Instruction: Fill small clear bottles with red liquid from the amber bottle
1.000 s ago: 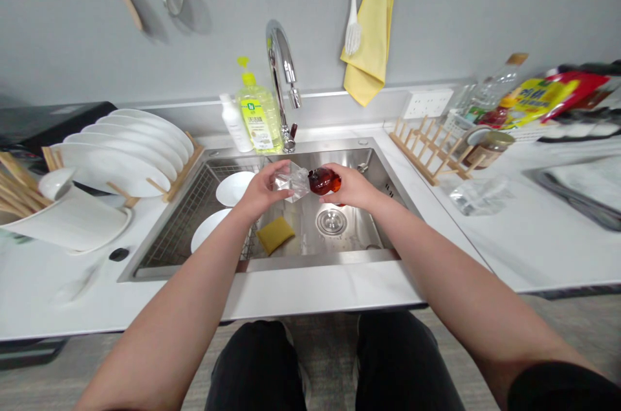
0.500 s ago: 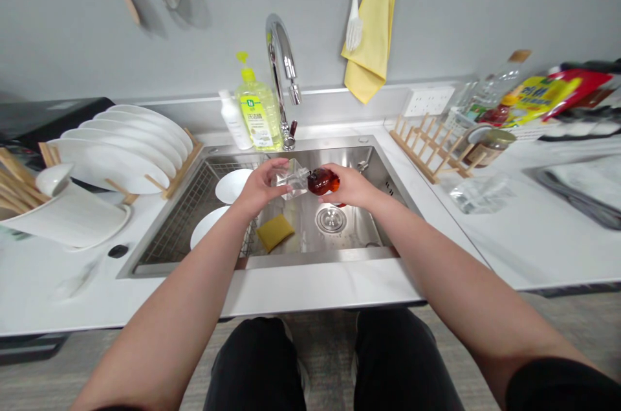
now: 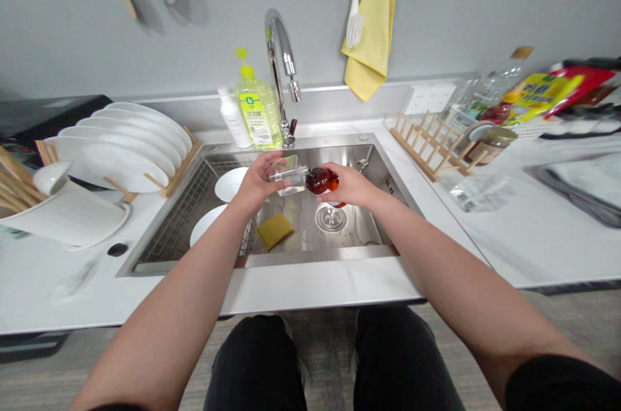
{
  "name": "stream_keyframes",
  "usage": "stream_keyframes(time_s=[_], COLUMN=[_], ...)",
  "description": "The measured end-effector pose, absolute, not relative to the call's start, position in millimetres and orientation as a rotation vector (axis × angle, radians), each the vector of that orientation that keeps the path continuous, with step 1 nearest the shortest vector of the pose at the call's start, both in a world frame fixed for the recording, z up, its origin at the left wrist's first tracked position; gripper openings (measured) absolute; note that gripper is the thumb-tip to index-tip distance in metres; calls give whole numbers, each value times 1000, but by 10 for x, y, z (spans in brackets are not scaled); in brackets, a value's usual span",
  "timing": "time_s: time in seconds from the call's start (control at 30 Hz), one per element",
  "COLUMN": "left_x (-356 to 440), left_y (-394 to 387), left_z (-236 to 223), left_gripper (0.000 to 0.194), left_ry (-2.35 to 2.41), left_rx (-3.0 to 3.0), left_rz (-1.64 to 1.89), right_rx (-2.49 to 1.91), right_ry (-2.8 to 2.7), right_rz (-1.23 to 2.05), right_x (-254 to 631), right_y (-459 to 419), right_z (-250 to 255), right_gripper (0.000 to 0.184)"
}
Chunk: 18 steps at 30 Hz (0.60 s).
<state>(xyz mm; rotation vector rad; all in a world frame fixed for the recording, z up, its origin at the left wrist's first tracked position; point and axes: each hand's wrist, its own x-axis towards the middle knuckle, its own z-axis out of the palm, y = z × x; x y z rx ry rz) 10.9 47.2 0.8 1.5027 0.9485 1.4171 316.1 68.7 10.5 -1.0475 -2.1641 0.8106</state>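
Over steel sink (image 3: 315,257), you grip clear square bottle (image 3: 290,175) in left hand (image 3: 255,186), fingers wrapped round; right hand (image 3: 347,186) pinches amber bottle (image 3: 321,180), long axis near level, neck toward clear bottle (touching or just apart, cannot tell). Barely shifted from earlier frame

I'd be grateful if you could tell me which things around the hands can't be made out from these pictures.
Head view only:
The amber bottle: its lower part and any label are hidden by the right hand.
The clear container: its far end is hidden by the left hand, and its exact kind is unclear.
The white plate: partly hidden by the left forearm.
The yellow towel: its top is cut off by the upper edge.
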Motion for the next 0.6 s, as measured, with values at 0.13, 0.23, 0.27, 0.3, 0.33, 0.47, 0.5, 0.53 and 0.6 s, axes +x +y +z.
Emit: stream_keyframes(time_s=[0.13, 0.23, 0.27, 0.3, 0.33, 0.47, 0.5, 0.53, 0.6], left_x=[98, 98, 100, 102, 105, 112, 111, 111, 112], left_y=[467, 457, 454, 452, 451, 447, 446, 445, 439], left_z=[3, 8, 11, 15, 19, 27, 27, 28, 32], left_gripper=[88, 88, 89, 89, 90, 91, 91, 91, 91], left_ry=[942, 928, 924, 919, 915, 897, 896, 895, 893], left_rx=[1513, 1520, 1518, 1512, 1505, 1487, 1489, 1494, 1500], left_rz=[1399, 1407, 1412, 1419, 1423, 1431, 1433, 1435, 1440], right_rx=[-1053, -1050, -1049, -1048, -1047, -1043, -1046, -1050, -1059], right_ry=[-2166, -2169, -2170, -2169, -2169, -2162, -2160, -2158, -2160], right_rz=[801, 792, 789, 787, 789, 808, 815, 819, 818], right_x=[3159, 3157, 3157, 3157, 3157, 3160, 3160, 3160, 3159], right_y=[686, 685, 686, 687, 688, 691, 691, 691, 689], right_z=[101, 95, 93, 91, 88, 81, 80, 80, 78], right_gripper=[72, 72, 73, 73, 73, 76, 77, 78, 80])
